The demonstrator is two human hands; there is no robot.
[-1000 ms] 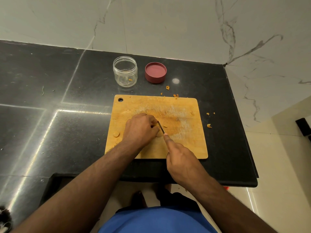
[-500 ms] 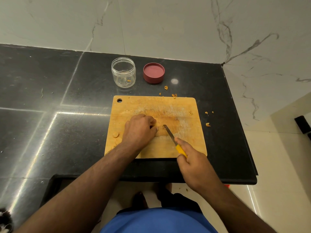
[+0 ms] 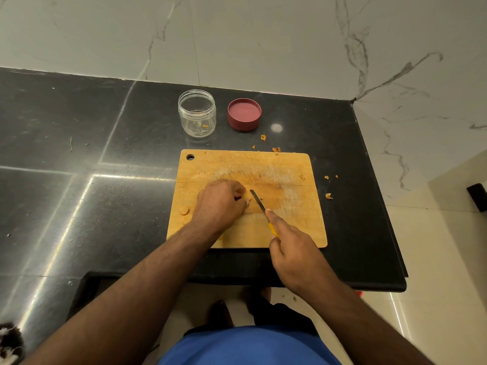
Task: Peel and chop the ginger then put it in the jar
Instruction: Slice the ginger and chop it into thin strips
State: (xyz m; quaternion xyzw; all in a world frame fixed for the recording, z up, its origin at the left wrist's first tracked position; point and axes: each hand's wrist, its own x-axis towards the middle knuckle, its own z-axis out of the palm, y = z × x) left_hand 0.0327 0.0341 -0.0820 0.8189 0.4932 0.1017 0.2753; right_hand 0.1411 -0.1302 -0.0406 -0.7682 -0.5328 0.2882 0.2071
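Observation:
A wooden cutting board [image 3: 290, 222] lies on the black counter. My left hand [image 3: 220, 202] is curled over a piece of ginger at the board's middle; the ginger is almost fully hidden under the fingers. My right hand [image 3: 292, 248] grips a yellow-handled knife [image 3: 259, 202], forefinger along the blade, whose tip lies on the board just right of my left fingers. A round ginger slice [image 3: 184, 210] sits near the board's left edge. The clear jar [image 3: 197, 115] stands open behind the board, with a few scraps inside.
A red lid [image 3: 244, 114] lies right of the jar. Ginger peel scraps [image 3: 263, 137] are scattered behind and right of the board. The black counter [image 3: 79, 180] ends close to the board on the right. A marble wall rises behind.
The knife first drew back to the right, away from my left fingers, and has now come back close beside them. My left hand stayed on the ginger.

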